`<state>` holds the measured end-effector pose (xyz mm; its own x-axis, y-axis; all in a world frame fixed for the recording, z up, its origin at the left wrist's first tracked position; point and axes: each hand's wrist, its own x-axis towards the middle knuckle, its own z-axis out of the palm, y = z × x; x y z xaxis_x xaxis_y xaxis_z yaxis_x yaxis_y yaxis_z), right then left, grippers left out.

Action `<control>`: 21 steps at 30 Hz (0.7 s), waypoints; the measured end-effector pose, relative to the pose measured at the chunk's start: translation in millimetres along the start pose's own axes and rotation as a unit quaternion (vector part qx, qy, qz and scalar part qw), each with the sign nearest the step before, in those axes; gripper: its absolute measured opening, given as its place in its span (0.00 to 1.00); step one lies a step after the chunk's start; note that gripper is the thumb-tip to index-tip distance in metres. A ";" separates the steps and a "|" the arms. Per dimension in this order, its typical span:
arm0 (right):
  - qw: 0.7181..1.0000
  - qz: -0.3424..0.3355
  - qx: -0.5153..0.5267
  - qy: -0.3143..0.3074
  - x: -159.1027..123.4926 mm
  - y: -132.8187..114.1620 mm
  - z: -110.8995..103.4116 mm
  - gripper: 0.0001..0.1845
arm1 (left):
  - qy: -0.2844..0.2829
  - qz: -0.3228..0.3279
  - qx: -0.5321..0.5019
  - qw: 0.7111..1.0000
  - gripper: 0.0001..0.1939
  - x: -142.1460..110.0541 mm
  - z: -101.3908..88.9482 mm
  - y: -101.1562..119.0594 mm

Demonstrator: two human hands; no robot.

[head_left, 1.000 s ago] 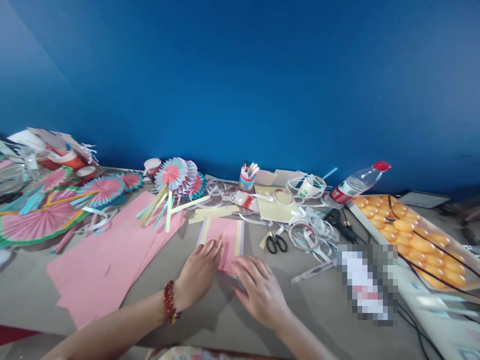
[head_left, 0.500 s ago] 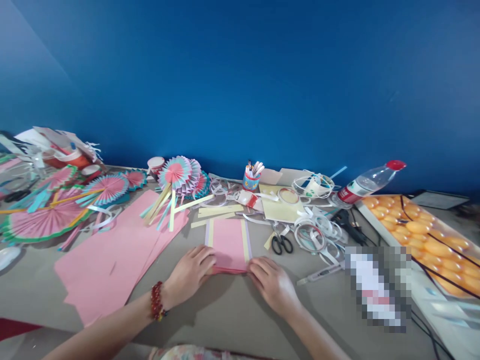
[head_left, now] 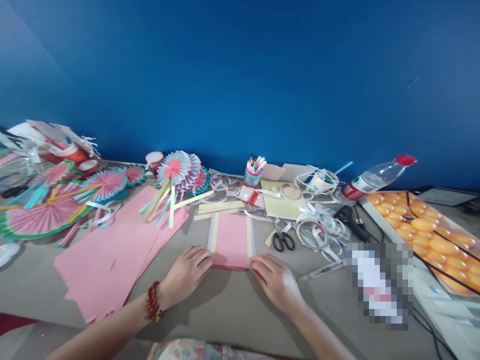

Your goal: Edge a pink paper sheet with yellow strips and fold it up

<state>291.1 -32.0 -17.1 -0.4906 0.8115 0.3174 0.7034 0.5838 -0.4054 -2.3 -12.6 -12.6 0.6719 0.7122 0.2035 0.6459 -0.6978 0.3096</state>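
Pink paper with a yellow and a lilac strip along each side lies on the table in front of me. It looks layered or folded at its near edge. My left hand, a red beaded bracelet on its wrist, grips the near left corner with its fingers curled. At the near right corner my right hand pinches the same paper. Both thumbs are mostly hidden. Loose yellow strips lie just beyond the far edge. Black-handled scissors rest right of the paper.
Large pink sheets and pleated paper fans spread to the left. Rightward are tape rolls, a cutter knife, a glue gun and a tilted bottle. A pen cup stands near the blue wall.
The near edge of the pink paper lies flatter, its layers closer together. Both hands stay at its near corners. The view has shifted slightly.
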 end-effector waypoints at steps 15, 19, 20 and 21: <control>0.996 0.027 0.082 -0.033 6.2 6.1 -8.2 0.07 | 0.051 -0.048 -0.067 0.995 0.10 1.1 -1.9 -2.2; 0.993 0.054 0.098 -0.041 14.9 4.7 -11.9 0.08 | 0.036 -0.084 -0.080 0.993 0.09 5.5 -3.2 -4.6; 0.993 0.061 0.097 -0.041 16.8 4.5 -12.1 0.08 | 0.027 -0.097 -0.083 0.991 0.10 7.4 -3.9 -5.5; 0.992 0.067 0.096 -0.041 18.4 4.5 -12.0 0.08 | 0.016 -0.109 -0.085 0.990 0.10 9.7 -4.9 -6.4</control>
<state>291.4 -14.7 -2.8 -0.4451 0.8766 0.1832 0.6576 0.4588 -0.5975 -1.7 -0.8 -8.0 0.5104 0.8480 0.1429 0.7018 -0.5068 0.5007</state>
